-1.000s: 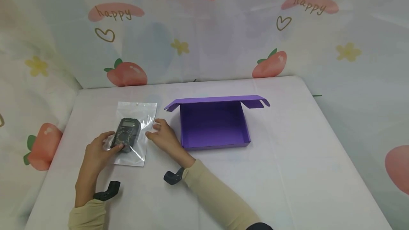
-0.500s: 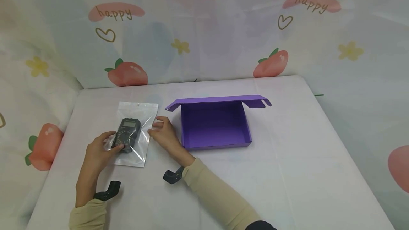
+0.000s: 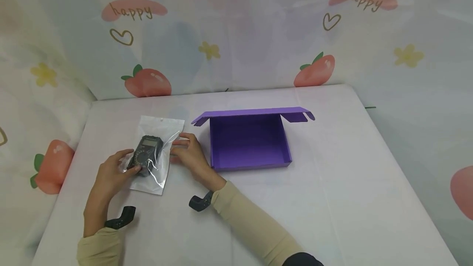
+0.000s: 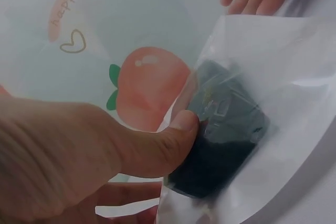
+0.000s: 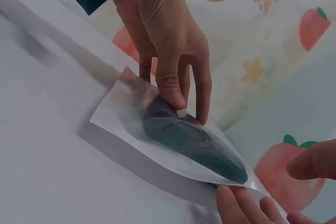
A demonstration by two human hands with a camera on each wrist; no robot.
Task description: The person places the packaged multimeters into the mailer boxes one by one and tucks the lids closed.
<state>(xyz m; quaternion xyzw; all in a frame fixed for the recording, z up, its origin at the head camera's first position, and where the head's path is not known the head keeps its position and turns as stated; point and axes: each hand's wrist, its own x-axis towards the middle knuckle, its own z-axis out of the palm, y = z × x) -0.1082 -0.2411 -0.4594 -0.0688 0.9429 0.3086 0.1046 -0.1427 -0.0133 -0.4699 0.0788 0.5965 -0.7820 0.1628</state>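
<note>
Well, a blocky multimeter (image 3: 148, 151) inside a glossy pouch (image 3: 163, 163).

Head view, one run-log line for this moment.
left hand: grips bag, meter inside | right hand: by bag's right edge | purple box: open

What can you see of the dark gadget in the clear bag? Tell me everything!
The dark gadget is blocky and looks like hard plastic. It has a grey screen near its far end and a round dial; the markings are too small to read. It sits tilted inside the clear bag, left of the open purple box. The left hand grips it through the bag.
</note>
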